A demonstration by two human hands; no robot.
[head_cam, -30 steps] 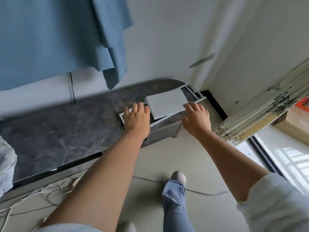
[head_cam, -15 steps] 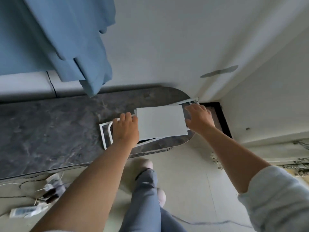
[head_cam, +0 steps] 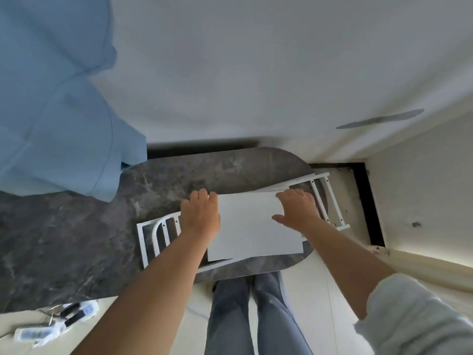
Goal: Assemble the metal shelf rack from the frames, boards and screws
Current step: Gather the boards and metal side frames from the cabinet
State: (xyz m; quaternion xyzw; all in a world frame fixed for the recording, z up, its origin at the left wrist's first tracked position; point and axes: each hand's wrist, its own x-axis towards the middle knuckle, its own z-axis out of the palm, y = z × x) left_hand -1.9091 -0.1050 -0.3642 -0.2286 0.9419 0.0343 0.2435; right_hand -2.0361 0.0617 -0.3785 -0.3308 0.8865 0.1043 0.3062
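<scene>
A white board (head_cam: 253, 226) lies on top of white metal frames (head_cam: 151, 239) at the rounded right end of a dark marble table (head_cam: 76, 239). The frames stick out past the board on the left and on the right (head_cam: 330, 201). My left hand (head_cam: 201, 216) grips the board's left edge, fingers curled over it. My right hand (head_cam: 297, 208) holds the board's upper right corner, thumb spread across its top face and fingers over the far edge. No screws are visible.
A blue cloth (head_cam: 51, 98) hangs over the table's left part against the white wall (head_cam: 256, 73). A power strip with plugs (head_cam: 56, 321) lies on the floor at lower left. My legs in jeans (head_cam: 245, 316) stand at the table's edge. A dark floor gap (head_cam: 368, 201) lies right.
I have stepped closer, so the table end is now right below me. Both hands stayed at the board's sides; the right hand shifted onto its upper right corner.
</scene>
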